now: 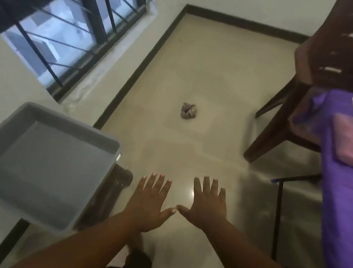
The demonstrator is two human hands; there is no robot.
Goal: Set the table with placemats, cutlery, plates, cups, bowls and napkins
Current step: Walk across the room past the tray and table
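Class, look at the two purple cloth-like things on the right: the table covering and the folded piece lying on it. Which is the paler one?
The folded napkin is paler, a pinkish lilac; the tablecloth beneath it is deep violet.

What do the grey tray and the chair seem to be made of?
The grey tray looks like moulded plastic with a matte finish: uniform colour, rounded rim. The chair seems to be dark wood, slightly glossy, with slatted back; blur leaves it uncertain.

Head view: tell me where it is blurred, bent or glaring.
Head view: motion blur smears the window bars and softens the grey bin; wide-angle distortion tilts the walls and the chair; a bright glare spot sits on the floor between the left hand and right hand; light is dim and even.
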